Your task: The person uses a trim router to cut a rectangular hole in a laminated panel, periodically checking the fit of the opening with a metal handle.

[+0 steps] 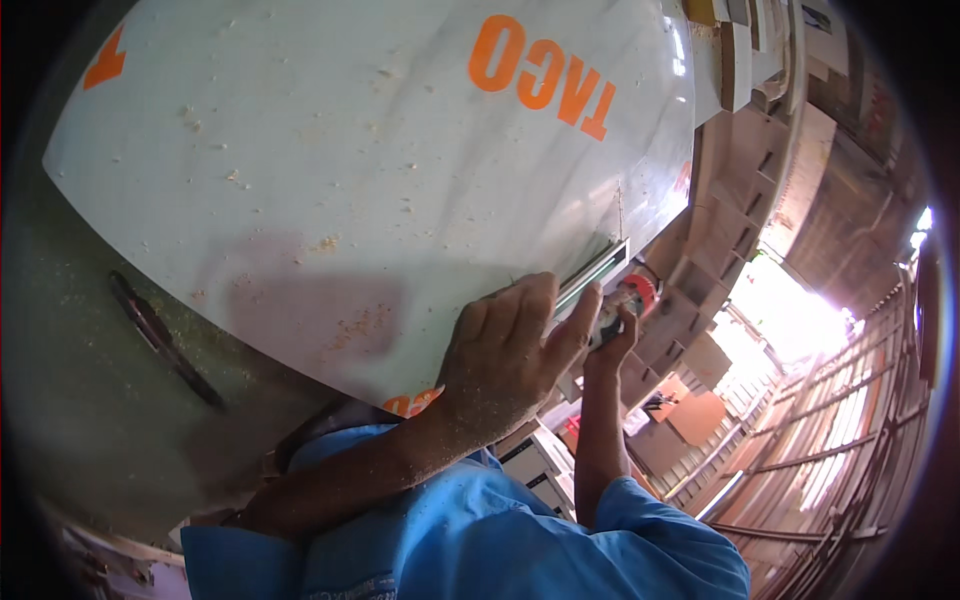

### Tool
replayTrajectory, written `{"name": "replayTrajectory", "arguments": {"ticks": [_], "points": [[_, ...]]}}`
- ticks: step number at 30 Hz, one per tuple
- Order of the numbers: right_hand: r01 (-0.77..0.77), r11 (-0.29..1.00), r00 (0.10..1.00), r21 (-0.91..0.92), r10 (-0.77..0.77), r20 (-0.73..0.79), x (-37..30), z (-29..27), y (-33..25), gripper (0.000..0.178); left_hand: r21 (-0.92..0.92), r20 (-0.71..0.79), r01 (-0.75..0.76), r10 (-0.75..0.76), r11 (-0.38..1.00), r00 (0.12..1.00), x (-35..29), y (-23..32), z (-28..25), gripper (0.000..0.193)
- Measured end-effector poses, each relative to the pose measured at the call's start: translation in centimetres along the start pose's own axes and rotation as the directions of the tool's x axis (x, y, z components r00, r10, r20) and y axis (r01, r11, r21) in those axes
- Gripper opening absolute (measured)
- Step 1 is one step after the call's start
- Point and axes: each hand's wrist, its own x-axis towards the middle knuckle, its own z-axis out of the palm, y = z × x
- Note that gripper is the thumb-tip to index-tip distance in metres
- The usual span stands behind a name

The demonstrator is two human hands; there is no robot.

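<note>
On the glossy panel (300, 130), a dusty left hand (500, 355).

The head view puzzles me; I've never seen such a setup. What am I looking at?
No machine here, just a person's bare hands. The picture comes from a wide camera on their head looking down, so straight edges bend. The pale panel with orange lettering carries scattered crumbs, perhaps sawdust. The left hand is at its edge, beside a narrow strip. The right hand, just past that edge, seems to hold a tool with a red part; the grip is partly hidden.
</note>
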Motion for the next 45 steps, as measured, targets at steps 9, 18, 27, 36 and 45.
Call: {"name": "replayTrajectory", "arguments": {"ticks": [9,18,27,36,45], "points": [[-0.164,0.975,0.983,0.15,0.148,0.109,2.5,-3.0,5.1,0.026,0.199,-0.004,-0.098,0.1,0.975,0.995,-0.2,0.2,1.1,0.038],[0.598,0.296,0.743,-0.745,-0.553,0.377,-2.9,2.2,7.3,0.024,0.235,0.014,-0.093,0.093,0.967,0.996,0.3,0.7,0.6,0.039],[0.235,0.845,0.968,-0.48,-0.245,0.043,-5.4,-1.0,6.9,0.025,0.214,-0.017,-0.137,0.144,0.967,0.99,-0.2,0.3,0.7,0.037],[0.071,0.936,0.994,-0.346,-0.096,-0.055,-6.2,-2.2,7.2,0.027,0.185,-0.051,-0.089,0.1,0.979,0.994,-0.2,0.2,0.8,0.035],[0.024,0.969,0.997,-0.246,-0.042,-0.07,-5.3,-2.2,7.2,0.028,0.232,-0.056,-0.093,0.109,0.968,0.992,-0.2,0.6,1.5,0.035]]}}
